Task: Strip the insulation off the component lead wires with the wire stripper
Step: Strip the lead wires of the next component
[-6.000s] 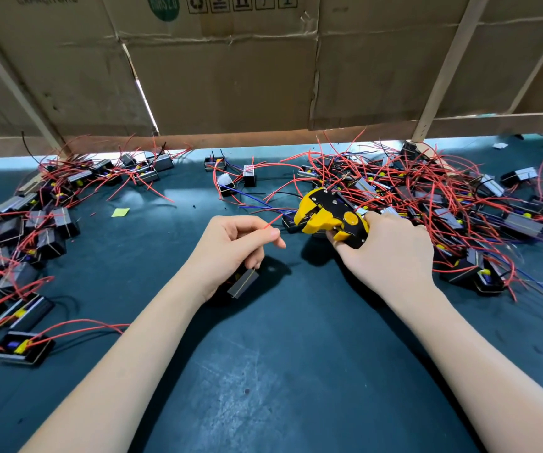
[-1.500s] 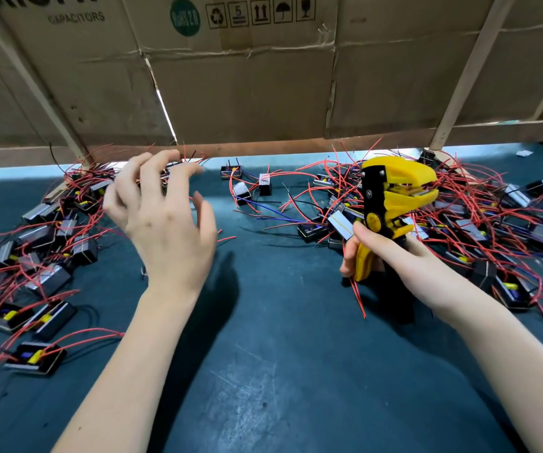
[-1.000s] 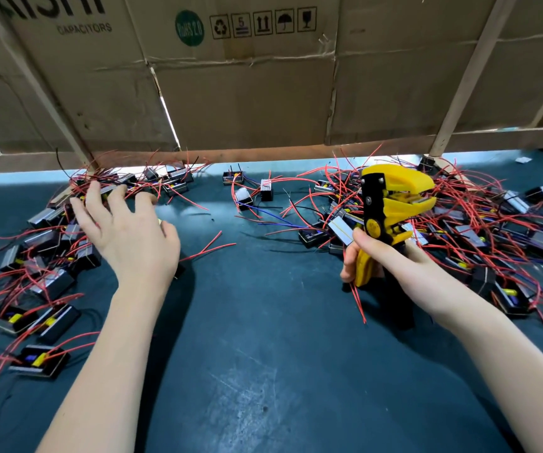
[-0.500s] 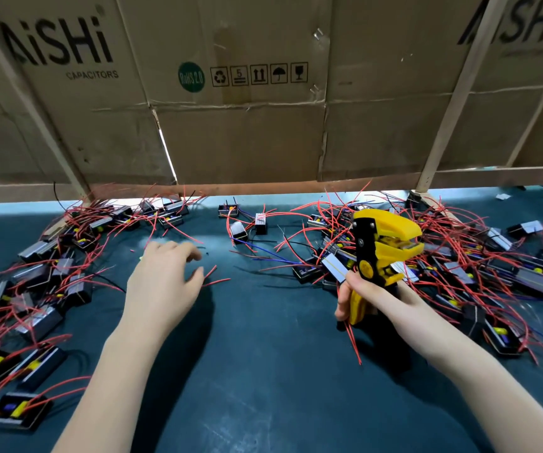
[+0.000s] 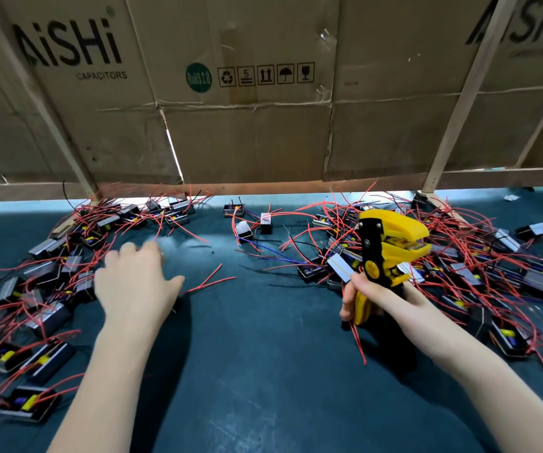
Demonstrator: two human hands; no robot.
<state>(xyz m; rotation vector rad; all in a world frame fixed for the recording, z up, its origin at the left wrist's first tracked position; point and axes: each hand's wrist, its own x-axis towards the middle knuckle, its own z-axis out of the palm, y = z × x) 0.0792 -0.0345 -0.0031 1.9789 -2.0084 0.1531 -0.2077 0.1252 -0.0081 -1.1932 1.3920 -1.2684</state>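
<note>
Gripped around the yellow handles, the stripper [image 5: 387, 253] stood upright in the right hand [image 5: 373, 297], its jaws parted and pointing right, over the right heap [image 5: 443, 256] of components. That upright, raised hold probably kept the tool ready to take a wire without being set down between pieces. One red lead [image 5: 358, 341] hung below the fist; whether it was caught in the grip or only lay behind it could not be told. The left hand [image 5: 136, 282] was spread palm down over the mat [image 5: 263, 371], fingers loose and holding nothing, blurred at the tips. It hovered at the edge of the left heap [image 5: 51, 282], just beside a pair of red wires [image 5: 213, 281] that stuck out from under it; a small dark body seemed to lie beneath the palm's edge, though that was too hidden to be sure. Two heaps on either side suggested sorting, one pile waiting and one finished, but which was which could not be read. Cardboard [image 5: 247, 125] walled off the back of the bench, likely to keep loose wires from straying.
</note>
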